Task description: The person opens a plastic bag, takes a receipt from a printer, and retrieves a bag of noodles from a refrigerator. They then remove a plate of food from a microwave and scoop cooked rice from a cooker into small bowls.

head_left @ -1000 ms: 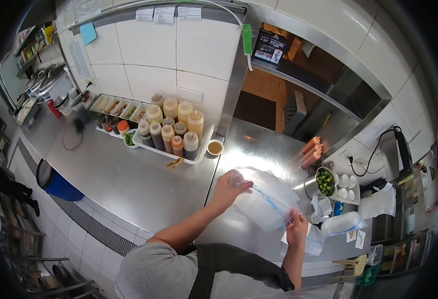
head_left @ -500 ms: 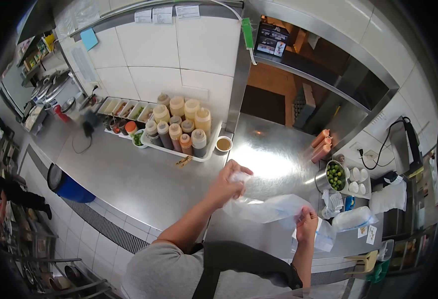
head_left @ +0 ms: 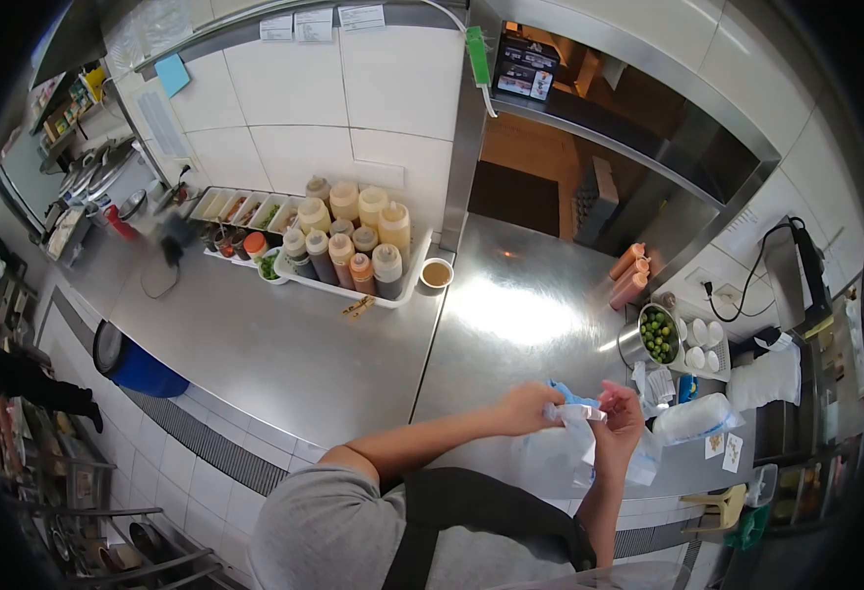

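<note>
bag (head_left: 577,429) held; btwn l hand (head_left: 528,409) & r hand (head_left: 624,418)

Pretty bright shot tbh, with white glare blowing out part of the steel counter (head_left: 353,369). Heavy fisheye bend, black corners, and a smudgy blur over the counter's far-left end.

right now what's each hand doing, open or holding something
Left hand: closed on bunched plastic.
Right hand: fingers curled at the same plastic, grip unclear.
</note>
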